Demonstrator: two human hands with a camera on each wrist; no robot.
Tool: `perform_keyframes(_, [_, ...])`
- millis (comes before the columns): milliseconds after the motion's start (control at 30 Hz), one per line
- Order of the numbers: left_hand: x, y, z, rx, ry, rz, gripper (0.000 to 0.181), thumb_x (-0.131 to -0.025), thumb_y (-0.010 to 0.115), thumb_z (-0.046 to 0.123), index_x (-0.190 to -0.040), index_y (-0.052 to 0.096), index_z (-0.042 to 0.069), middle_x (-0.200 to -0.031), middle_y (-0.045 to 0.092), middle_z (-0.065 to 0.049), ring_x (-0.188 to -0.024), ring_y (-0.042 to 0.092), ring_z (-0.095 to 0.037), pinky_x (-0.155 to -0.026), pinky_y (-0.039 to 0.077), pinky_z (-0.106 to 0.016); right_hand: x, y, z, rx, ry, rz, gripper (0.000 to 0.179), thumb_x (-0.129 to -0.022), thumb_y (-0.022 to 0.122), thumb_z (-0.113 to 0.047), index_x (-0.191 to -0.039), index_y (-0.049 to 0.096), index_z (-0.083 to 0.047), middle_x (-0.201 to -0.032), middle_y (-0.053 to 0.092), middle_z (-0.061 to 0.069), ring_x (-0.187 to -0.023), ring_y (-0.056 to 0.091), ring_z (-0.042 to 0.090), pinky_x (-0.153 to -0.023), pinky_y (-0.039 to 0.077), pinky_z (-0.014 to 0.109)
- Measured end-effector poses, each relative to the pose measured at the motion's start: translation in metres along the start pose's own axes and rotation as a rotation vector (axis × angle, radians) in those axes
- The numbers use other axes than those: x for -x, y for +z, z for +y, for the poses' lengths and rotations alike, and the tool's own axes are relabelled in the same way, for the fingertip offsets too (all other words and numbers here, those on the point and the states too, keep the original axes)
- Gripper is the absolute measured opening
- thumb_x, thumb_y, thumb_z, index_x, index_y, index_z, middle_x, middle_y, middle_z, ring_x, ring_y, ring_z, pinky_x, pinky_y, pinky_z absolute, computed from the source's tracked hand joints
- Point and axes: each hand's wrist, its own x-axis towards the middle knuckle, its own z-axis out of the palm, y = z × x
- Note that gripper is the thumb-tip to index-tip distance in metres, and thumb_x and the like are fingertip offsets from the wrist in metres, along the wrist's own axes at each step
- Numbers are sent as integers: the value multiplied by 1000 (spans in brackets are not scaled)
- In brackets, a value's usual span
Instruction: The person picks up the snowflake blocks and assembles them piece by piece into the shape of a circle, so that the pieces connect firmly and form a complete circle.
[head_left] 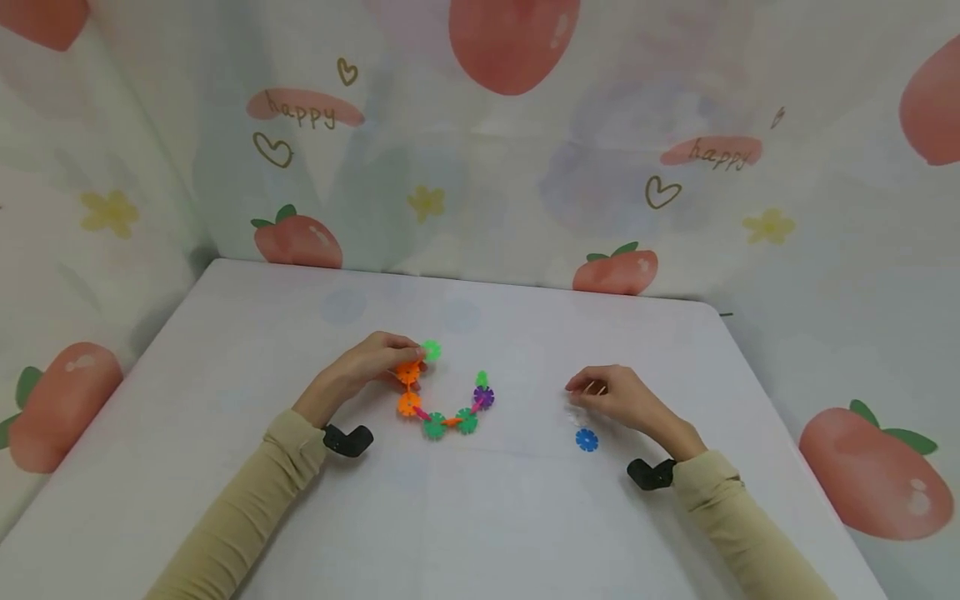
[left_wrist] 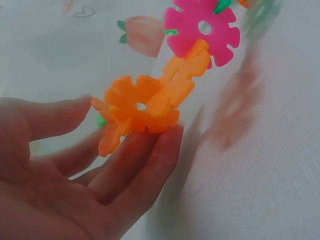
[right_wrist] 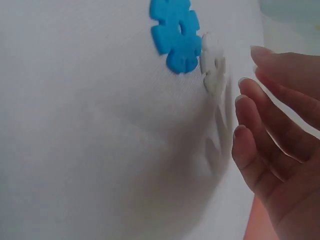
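My left hand (head_left: 375,357) pinches one end of a curved chain of interlocking snowflake discs (head_left: 434,427). Thumb and fingers are at an orange disc (left_wrist: 120,95), with a pink disc (left_wrist: 220,30) further along the links. Light green discs sit at both ends of the chain, and green, orange and purple ones lie between. Over on the right, my right hand (head_left: 618,396) hovers with loosely bent fingers and nothing between them. Just below its fingertips are a white disc (right_wrist: 211,62) and a blue disc (right_wrist: 177,35), side by side on the table.
The white table (head_left: 480,517) has its far edge close to a curtain (head_left: 480,167) printed with peaches, hearts and words. A black wrist mount (head_left: 348,440) is on the left wrist, another (head_left: 651,473) on the right.
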Motion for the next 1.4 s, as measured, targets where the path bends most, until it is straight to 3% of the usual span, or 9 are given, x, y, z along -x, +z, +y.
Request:
perform_keyframes(300, [0,-2,2,12,0,11,43,-103,62,26,-131,63,-6,-120,71,-22,-82,67,-18,-79,61,-33,8,3,6,26,56,-52,25,-86,85,-26,-102,73,-10,-89,64,-1,-83,55,16,-72,49,26])
perform_keyframes(567, [-1,-2,0,39,-3,-1,46,-101,65,22,-136,59,-7,-122,71,-21,-81,69,-19,-81,61,-34,7,5,4,7,63,-35,27,-86,85,-24,-96,64,-10,-85,62,0,-81,56,15,-71,49,24])
perform_keyframes(800, [1,-3,0,28,8,-5,48,-101,65,23,-138,58,-7,-124,70,-21,-83,68,-18,-84,61,-34,-2,10,-3,-130,30,-4,15,-94,75,-11,-103,65,-5,-88,69,5,-70,67,14,-67,57,24])
perform_keyframes(967, [3,-5,0,25,16,-8,49,-101,66,24,-137,58,-7,-124,70,-21,-84,69,-19,-87,60,-35,-12,15,-12,-227,35,12,17,-96,72,-10,-111,67,-4,-95,69,11,-72,73,18,-72,62,30])
perform_keyframes(1167, [2,-6,-2,20,-3,-1,52,-100,67,23,-140,57,-7,-119,73,-19,-85,71,-18,-90,59,-36,-24,18,-24,-232,7,22,21,-97,72,-10,-116,69,-5,-101,71,12,-76,74,18,-81,61,33])
perform_keyframes(1400, [3,-5,-1,27,-10,-6,52,-100,67,22,-141,55,-8,-122,72,-21,-87,71,-18,-90,60,-35,-39,21,-37,-224,-63,63,27,-95,73,-10,-122,70,-6,-104,71,12,-78,75,18,-77,59,26])
